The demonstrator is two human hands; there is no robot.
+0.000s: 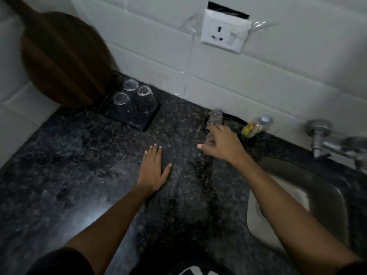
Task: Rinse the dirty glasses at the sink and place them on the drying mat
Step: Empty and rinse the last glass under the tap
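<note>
The left hand (154, 168) is laid flat on the black speckled granite counter (79, 165), palm down, with its fingers straight and close together and nothing held. To its right and a little farther from the body, the right hand (221, 144) is seen with its fingers curled around a clear drinking glass (214, 121), whose textured upper part shows above the fingers; whether the glass is lifted or resting on the counter cannot be told through the blur. Just beyond and to the right of that hand, a small bottle with a grey cap (256, 127) is seen tilted beside the wall. Right of the right forearm lies the steel sink (309, 187), with the metal tap (325, 141) mounted on the wall above its far edge. Far ahead and to the left of the left hand, a dark drying mat (139, 122) is set, and three clear glasses (131, 98) are stood on it upside down, close together. A round wooden board (63, 62) is leaned against the wall just behind the mat. High on the tiled wall beyond the right hand, a white socket plate (225, 34) is fitted.
</note>
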